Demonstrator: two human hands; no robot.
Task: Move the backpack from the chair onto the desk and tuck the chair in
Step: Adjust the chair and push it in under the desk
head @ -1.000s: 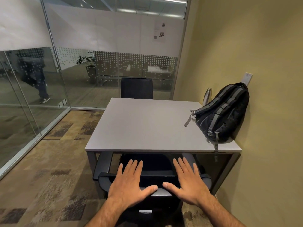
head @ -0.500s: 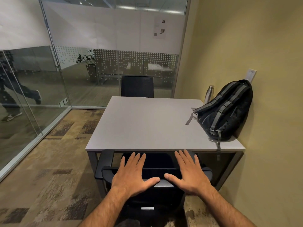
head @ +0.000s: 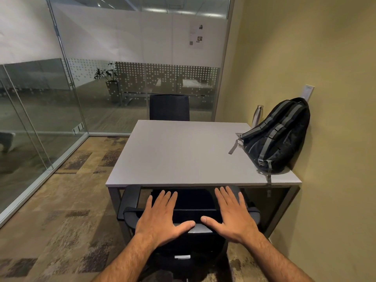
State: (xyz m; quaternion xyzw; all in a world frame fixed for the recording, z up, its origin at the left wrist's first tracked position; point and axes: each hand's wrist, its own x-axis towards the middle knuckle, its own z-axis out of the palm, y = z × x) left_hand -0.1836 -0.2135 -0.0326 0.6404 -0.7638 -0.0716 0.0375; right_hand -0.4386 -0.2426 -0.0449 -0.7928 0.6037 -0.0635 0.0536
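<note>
A black backpack (head: 278,137) with grey straps rests on the right side of the grey desk (head: 179,153), leaning against the yellow wall. A black office chair (head: 130,202) stands at the desk's near edge, its seat and armrests partly under the tabletop. My left hand (head: 160,218) and my right hand (head: 230,216) lie flat on the top of the chair's backrest, fingers spread and pointing toward the desk. Neither hand grips anything.
A steel bottle (head: 257,116) stands on the desk behind the backpack. A second black chair (head: 168,107) sits at the desk's far side. Glass walls (head: 40,110) close the room on the left and at the back. The yellow wall (head: 335,180) runs along the desk's right edge.
The chair has slid a little further under the desk with both hands flat on its backrest. A person seen through the left glass has walked out of view.
</note>
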